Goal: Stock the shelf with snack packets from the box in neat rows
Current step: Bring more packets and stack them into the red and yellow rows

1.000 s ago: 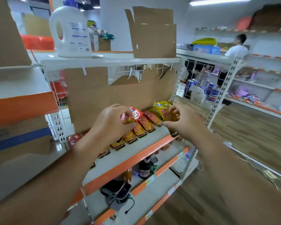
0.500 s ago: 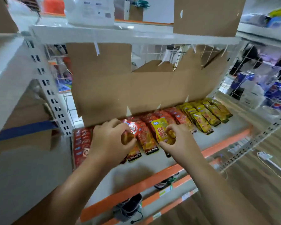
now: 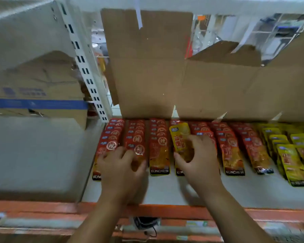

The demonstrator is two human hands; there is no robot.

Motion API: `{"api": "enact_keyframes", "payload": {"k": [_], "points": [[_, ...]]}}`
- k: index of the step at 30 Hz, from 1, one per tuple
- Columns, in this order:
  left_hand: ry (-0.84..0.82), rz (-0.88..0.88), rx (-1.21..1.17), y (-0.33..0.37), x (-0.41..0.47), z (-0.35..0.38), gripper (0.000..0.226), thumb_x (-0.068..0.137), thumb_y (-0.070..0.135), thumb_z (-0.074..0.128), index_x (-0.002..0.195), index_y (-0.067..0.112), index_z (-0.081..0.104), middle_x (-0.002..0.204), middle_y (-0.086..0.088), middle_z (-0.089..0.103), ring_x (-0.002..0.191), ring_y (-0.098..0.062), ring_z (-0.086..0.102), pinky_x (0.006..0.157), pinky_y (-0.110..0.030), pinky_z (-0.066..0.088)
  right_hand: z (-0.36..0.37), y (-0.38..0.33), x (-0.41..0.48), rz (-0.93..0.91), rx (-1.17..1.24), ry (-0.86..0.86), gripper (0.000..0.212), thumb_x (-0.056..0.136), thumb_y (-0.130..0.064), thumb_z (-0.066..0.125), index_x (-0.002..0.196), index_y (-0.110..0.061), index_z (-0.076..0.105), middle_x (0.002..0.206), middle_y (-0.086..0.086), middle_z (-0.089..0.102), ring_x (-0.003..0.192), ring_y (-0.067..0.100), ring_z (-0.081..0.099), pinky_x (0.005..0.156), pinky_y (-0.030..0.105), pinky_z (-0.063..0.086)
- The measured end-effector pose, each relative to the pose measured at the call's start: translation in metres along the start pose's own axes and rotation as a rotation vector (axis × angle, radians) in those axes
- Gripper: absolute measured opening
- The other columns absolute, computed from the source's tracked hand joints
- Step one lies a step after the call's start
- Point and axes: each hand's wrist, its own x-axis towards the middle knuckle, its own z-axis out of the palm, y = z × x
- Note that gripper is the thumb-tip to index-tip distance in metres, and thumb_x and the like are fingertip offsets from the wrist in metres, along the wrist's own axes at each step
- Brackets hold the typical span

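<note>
Several rows of red snack packets [image 3: 159,146] lie overlapping on the grey shelf [image 3: 244,190], with rows of yellow packets [image 3: 291,155] to their right. My left hand [image 3: 121,167] holds a red packet [image 3: 139,149] down at the front of the second row from the left, thumb and fingers curled round it. My right hand [image 3: 198,158] pinches a single yellow packet [image 3: 180,139] over the fourth row, among the red ones. The packets under both hands are partly hidden.
A cardboard sheet [image 3: 165,76] stands behind the rows as a back wall. A cardboard box with a blue stripe [image 3: 39,100] sits on the neighbouring shelf at left, beyond a white slotted upright [image 3: 85,71]. The shelf's front edge is orange [image 3: 182,213]. A lower shelf shows a dark object.
The view has closed in on the shelf. My left hand moved left and down with the red packet onto the second row. My right hand carried the yellow packet over the red rows.
</note>
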Motion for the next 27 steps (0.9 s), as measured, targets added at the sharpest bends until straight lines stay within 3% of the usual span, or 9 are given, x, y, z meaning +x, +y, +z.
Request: {"api": "enact_keyframes", "payload": {"k": [5,8,11,17,27], "points": [[0.031,-0.116,0.074,0.011,-0.001,0.014,0.03,0.081,0.054,0.065,0.077,0.024,0.065,0.087,0.003,0.063,0.083,-0.024,0.06,0.089,-0.049,0.042,0.005,0.012,0.0,-0.039,0.065,-0.046,0.047,0.081,-0.045,0.073,0.122,-0.027,0.058,0.115,-0.003,0.048,0.109,0.017,0.047,0.096,0.039,0.044],[0.023,-0.171,0.117,0.012,0.0,0.016,0.029,0.082,0.054,0.066,0.079,0.025,0.066,0.091,0.003,0.065,0.088,-0.025,0.061,0.096,-0.05,0.039,0.007,0.015,-0.006,-0.078,0.088,-0.088,0.044,0.083,-0.045,0.073,0.12,-0.029,0.056,0.117,-0.006,0.046,0.109,0.013,0.043,0.095,0.035,0.043],[0.027,-0.168,0.14,0.01,0.001,0.017,0.027,0.084,0.052,0.071,0.083,0.026,0.066,0.094,0.004,0.065,0.091,-0.023,0.062,0.101,-0.054,0.038,0.01,0.016,-0.011,-0.083,0.094,-0.099,0.043,0.083,-0.045,0.073,0.119,-0.03,0.055,0.117,-0.005,0.046,0.11,0.014,0.042,0.094,0.036,0.043],[0.019,-0.176,0.145,0.011,0.002,0.021,0.032,0.086,0.056,0.062,0.09,0.024,0.07,0.1,0.002,0.067,0.096,-0.024,0.063,0.106,-0.055,0.035,0.013,0.019,-0.017,-0.108,0.117,-0.084,0.044,0.082,-0.044,0.074,0.118,-0.028,0.056,0.119,-0.003,0.047,0.114,0.019,0.045,0.095,0.045,0.047],[0.024,-0.158,0.129,0.006,0.003,0.026,0.032,0.089,0.055,0.069,0.091,0.023,0.069,0.099,0.001,0.068,0.095,-0.026,0.064,0.104,-0.054,0.037,0.012,0.024,-0.02,-0.065,0.121,-0.045,0.044,0.081,-0.046,0.073,0.117,-0.027,0.056,0.114,-0.005,0.045,0.109,0.017,0.045,0.091,0.046,0.048]]}}
